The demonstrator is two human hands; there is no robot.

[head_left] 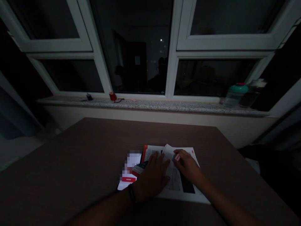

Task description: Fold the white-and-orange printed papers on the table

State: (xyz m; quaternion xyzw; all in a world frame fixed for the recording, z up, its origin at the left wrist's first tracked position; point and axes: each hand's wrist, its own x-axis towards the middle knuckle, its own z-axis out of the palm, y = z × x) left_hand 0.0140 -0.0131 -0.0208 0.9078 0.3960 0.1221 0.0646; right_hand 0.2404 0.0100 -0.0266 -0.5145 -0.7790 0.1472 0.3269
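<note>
Printed sheets, seemingly an open booklet [174, 180] with red edges and dark picture blocks, lie on the brown table. My left hand [152, 175] rests on the pages with its fingers spread, and a dark band circles that wrist. On the right side of the pages, my right hand [189, 166] pinches a small pink block [177, 157] that looks like an eraser. One page between the hands has a raised or folded top corner. Left of the booklet lies a phone [124, 185] with a lit screen, partly covered by a red-edged page.
The brown table [94, 157] reaches a wall below a speckled stone sill [150, 106]. On the sill stand a small red object [113, 96], a small dark bottle [89, 97], a teal-lidded jar [235, 94] and a clear bottle [252, 92]. White-framed windows rise behind. The room is dim.
</note>
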